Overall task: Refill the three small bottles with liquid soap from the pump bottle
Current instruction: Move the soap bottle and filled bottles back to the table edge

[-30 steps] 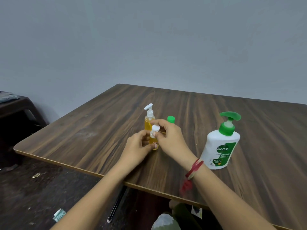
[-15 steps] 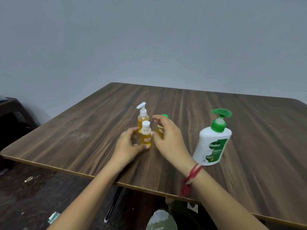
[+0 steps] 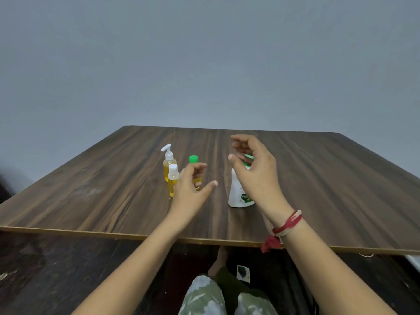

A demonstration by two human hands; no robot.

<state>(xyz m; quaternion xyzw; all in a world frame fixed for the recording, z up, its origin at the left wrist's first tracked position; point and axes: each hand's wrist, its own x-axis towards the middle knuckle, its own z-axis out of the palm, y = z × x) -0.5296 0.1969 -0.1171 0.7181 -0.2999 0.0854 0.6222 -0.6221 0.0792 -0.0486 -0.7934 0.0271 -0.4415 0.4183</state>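
Both hands have left the white-capped bottle (image 3: pixel 173 181) and parted. Left hand (image 3: pixel 189 189) hovers, loosely curled and empty, before the green-capped bottle (image 3: pixel 193 159); right hand (image 3: pixel 255 171), likewise empty, before the pump bottle (image 3: pixel 237 194). Small pump-top bottle (image 3: pixel 169 163) stands behind, mid-tabletop (image 3: pixel 91 196).

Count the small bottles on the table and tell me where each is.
3. The pump-top bottle stands farthest back, the white-cap bottle directly in front of it, the green-cap bottle to their right, partly behind the left hand.
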